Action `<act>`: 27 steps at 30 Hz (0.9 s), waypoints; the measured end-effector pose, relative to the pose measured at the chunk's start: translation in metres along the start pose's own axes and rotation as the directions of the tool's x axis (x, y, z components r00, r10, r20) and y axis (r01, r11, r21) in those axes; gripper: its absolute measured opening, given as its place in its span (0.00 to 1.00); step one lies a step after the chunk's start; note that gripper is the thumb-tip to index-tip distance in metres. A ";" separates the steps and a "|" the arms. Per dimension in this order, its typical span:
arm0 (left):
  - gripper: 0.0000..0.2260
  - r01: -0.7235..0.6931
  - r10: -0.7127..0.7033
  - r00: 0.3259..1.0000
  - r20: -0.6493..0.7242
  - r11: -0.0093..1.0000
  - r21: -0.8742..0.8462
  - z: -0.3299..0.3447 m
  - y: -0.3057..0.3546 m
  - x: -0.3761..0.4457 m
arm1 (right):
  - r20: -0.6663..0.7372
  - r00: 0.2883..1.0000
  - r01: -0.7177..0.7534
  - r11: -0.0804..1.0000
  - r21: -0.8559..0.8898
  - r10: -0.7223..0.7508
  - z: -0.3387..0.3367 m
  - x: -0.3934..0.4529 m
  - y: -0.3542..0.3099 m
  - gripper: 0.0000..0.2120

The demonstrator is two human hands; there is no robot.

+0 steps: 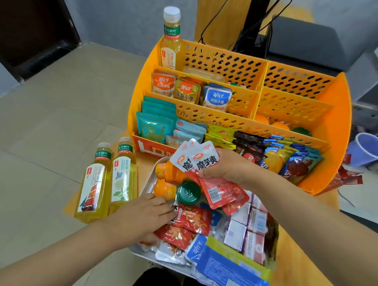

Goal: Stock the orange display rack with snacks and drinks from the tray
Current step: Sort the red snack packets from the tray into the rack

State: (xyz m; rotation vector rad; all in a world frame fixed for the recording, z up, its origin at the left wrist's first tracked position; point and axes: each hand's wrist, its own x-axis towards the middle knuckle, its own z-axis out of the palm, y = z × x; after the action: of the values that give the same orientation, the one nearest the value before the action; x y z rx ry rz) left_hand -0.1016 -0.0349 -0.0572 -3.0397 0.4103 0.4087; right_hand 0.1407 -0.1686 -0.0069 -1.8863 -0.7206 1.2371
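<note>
The orange display rack [328, 121] stands on the small table, its front tiers filled with snack packets and one tea bottle [171, 40] upright in the back left compartment. In front of it lies the white tray [151, 178] heaped with packets, small boxes, orange mini bottles [164, 188] and a green-capped bottle [188, 193]. My right hand [225, 167] holds a bunch of red-and-white snack packets [203, 161] above the tray, close to the rack's front. My left hand [141, 216] rests on the red packets [191, 220] in the tray, fingers spread flat.
Two yellow tea bottles [107, 181] stand on the table left of the tray. A purple cup [371, 149] and loose red packets [349, 177] lie right of the rack. Cables and a dark box stand behind it. Tiled floor stretches to the left.
</note>
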 end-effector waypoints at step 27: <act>0.15 0.152 -0.531 0.530 -0.661 0.826 -0.542 -0.072 0.009 0.046 | 0.149 0.985 -0.161 0.769 0.618 0.087 -0.019 -0.055 0.016 0.30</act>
State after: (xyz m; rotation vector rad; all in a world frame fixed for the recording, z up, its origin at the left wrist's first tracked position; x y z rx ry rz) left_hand -0.0431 -0.0607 -0.0003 -3.3988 -0.3813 -1.0957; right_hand 0.1384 -0.2264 0.0121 -1.3208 -0.1788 1.4523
